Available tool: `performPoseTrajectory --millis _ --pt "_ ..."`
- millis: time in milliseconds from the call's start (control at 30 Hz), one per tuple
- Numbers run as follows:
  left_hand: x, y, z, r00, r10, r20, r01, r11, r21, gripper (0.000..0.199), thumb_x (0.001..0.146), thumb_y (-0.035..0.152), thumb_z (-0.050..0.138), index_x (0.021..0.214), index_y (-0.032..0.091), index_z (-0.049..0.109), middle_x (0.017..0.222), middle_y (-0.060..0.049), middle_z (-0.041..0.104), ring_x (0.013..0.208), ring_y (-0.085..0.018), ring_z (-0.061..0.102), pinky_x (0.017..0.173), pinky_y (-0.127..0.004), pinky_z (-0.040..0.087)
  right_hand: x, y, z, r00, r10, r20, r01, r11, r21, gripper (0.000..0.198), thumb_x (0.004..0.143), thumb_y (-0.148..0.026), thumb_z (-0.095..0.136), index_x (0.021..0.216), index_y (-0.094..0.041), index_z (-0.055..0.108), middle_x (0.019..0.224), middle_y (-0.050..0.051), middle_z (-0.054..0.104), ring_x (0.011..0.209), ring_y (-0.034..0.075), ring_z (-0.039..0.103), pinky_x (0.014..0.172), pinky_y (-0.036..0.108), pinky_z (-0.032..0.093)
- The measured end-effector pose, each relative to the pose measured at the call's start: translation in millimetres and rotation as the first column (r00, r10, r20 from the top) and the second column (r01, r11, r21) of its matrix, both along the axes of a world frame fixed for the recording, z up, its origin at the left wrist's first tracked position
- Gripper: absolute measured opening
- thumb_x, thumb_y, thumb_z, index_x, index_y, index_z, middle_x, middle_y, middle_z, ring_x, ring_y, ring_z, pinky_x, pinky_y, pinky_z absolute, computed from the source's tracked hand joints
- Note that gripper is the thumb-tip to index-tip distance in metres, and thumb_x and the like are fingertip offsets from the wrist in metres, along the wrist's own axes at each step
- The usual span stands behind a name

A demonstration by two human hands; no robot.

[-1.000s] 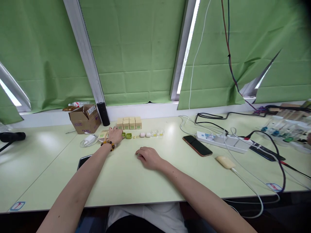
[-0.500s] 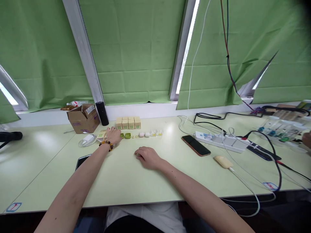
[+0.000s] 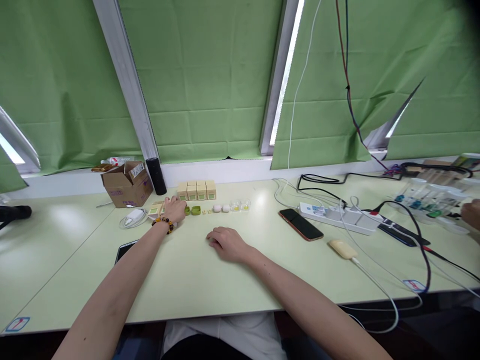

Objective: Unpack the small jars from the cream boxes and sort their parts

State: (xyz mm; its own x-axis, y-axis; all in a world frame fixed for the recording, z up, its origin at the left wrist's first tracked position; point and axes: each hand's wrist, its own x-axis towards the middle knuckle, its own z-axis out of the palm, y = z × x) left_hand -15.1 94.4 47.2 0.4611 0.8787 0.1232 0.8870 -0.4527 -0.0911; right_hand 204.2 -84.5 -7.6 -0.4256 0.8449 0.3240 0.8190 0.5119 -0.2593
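Observation:
My left hand (image 3: 175, 210), with a beaded bracelet (image 3: 164, 223) at the wrist, reaches palm down over the row of small items. Its fingers stretch forward, slightly apart, and cover whatever lies directly under them. A flat kraft-coloured piece (image 3: 155, 209) shows at its left. On its right sits a small green container (image 3: 196, 210), with another partly covered. Farther along are tiny yellowish pieces (image 3: 207, 211), two pale pink lidded pots (image 3: 221, 208) and two clear round containers (image 3: 240, 205). My right hand (image 3: 227, 243) rests on the table, fingers loosely curled together around nothing visible.
Several small kraft boxes (image 3: 197, 190) stand behind the row. Left are a cardboard box (image 3: 127, 186), a black cylinder (image 3: 156, 176), and a charger (image 3: 134, 216). Right are a phone (image 3: 300, 224), a power strip (image 3: 337, 219), cables, and another person's hand (image 3: 471, 214).
The view has shifted very slightly. Both my hands keep their places, and the row of small items looks the same. At the far right, the other person's hand shows more.

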Motion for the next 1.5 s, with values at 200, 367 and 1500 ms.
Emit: performPoseTrajectory --millis 200,367,1500 --pt "1 3 12.7 0.998 -0.027 0.052 0.024 0.997 0.072 0.036 0.078 0.023 0.066 0.114 0.02 0.071 0.114 -0.019 0.073 0.133 -0.041 0.043 0.107 -0.059 0.025 0 -1 2 1.0 -0.001 0.004 0.001 1.0 -0.004 0.022 0.098 -0.018 0.056 0.113 -0.021 0.071 0.106 0.006 0.076 0.093 0.021 0.067 0.076 0.031 0.044" --pt "22 6 26.9 0.989 -0.101 0.109 0.082 0.982 0.169 0.041 0.089 0.028 0.06 0.129 0.02 0.066 0.127 -0.019 0.07 0.135 -0.04 0.039 0.107 -0.057 0.027 -1 -3 5 1.0 -0.008 0.011 0.008 1.0 -0.02 0.022 0.098 -0.016 0.056 0.113 -0.021 0.071 0.106 0.006 0.076 0.094 0.02 0.067 0.077 0.031 0.044" --pt "117 32 -6.9 0.984 -0.153 0.086 0.133 0.97 0.203 0.051 0.079 0.005 0.056 0.129 0.013 0.056 0.147 -0.023 0.049 0.148 -0.037 0.029 0.118 -0.054 0.023 -1 -2 5 1.0 0.006 0.03 -0.006 1.0 -0.007 0.021 0.098 -0.018 0.059 0.116 -0.02 0.07 0.107 0.007 0.075 0.097 0.021 0.068 0.079 0.031 0.046"
